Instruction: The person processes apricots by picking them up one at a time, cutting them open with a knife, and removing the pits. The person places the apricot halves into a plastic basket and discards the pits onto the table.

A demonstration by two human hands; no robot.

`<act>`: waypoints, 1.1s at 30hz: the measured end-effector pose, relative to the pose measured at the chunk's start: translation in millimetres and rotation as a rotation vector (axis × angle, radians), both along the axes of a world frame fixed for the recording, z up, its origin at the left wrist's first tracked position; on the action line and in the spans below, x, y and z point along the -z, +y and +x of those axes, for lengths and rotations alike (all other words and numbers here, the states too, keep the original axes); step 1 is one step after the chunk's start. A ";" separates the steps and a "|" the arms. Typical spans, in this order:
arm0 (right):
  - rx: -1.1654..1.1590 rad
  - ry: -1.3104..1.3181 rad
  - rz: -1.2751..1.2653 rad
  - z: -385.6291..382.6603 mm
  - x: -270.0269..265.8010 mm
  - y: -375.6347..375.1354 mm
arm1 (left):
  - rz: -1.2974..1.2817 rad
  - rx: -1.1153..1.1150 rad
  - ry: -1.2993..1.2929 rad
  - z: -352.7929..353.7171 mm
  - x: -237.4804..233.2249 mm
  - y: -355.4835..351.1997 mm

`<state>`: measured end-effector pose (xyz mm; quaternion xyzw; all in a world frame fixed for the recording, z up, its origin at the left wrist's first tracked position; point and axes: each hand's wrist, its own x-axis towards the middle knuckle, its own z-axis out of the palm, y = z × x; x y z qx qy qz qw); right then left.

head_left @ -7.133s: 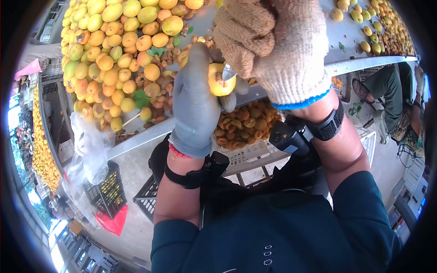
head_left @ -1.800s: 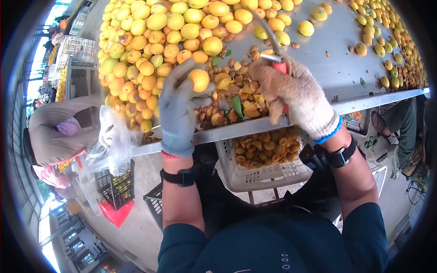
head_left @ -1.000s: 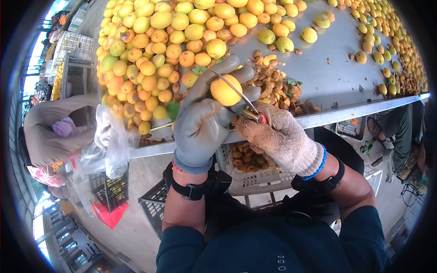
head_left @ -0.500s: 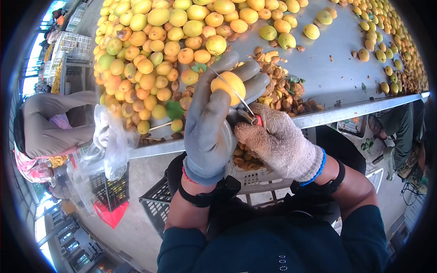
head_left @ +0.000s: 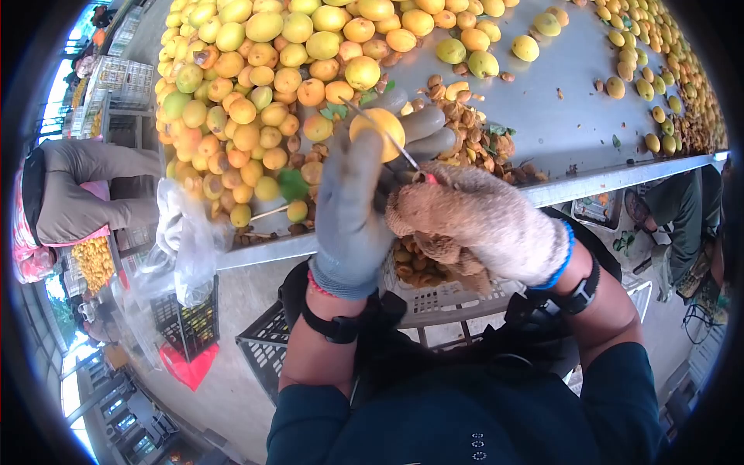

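My left hand (head_left: 350,221), in a grey coated glove, is closed around a yellow-orange apricot (head_left: 387,122) just over the table's near edge. My right hand (head_left: 480,217), in a stained knit glove with a blue cuff, grips a knife (head_left: 408,157) by its red handle. The thin blade lies across the apricot's face. How deep it sits in the flesh I cannot tell. Whole apricots (head_left: 248,139) are heaped beyond and left of my hands. A pile of brown pits and scraps (head_left: 473,139) lies right behind them.
The metal table (head_left: 573,101) carries more apricots along its far right. Below its edge, a pale crate (head_left: 434,301) holds brown pieces. Plastic bags (head_left: 190,240) hang at the left corner, above a black crate (head_left: 186,322). A person (head_left: 93,186) bends over at left; another person's leg (head_left: 682,217) shows at right.
My right hand has turned over, so its curled fingers now show beneath. The apricot and the blade have shifted slightly up and left. At left, the person has bent lower.
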<state>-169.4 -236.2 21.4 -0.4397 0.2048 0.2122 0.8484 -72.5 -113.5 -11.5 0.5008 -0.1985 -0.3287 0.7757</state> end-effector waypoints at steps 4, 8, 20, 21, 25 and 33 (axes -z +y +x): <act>-0.004 -0.029 0.042 -8.2 0.7 -1.9 | 0.148 0.075 -0.277 9.6 -6.0 8.1; 0.023 -0.013 -0.031 -0.8 11.5 10.2 | -0.034 0.046 0.108 -9.9 7.4 2.6; 0.055 -0.012 -0.116 1.2 26.2 19.5 | 0.020 0.021 0.225 -2.7 6.1 4.0; 0.083 -0.070 -0.143 2.4 28.7 22.3 | -0.035 0.025 0.365 -3.0 1.7 3.3; -0.016 -0.168 -0.022 5.8 25.7 9.0 | 0.103 0.015 0.172 2.6 4.6 7.6; 0.076 -0.170 -0.225 9.3 46.7 24.3 | 0.171 -0.041 0.102 4.5 10.3 5.4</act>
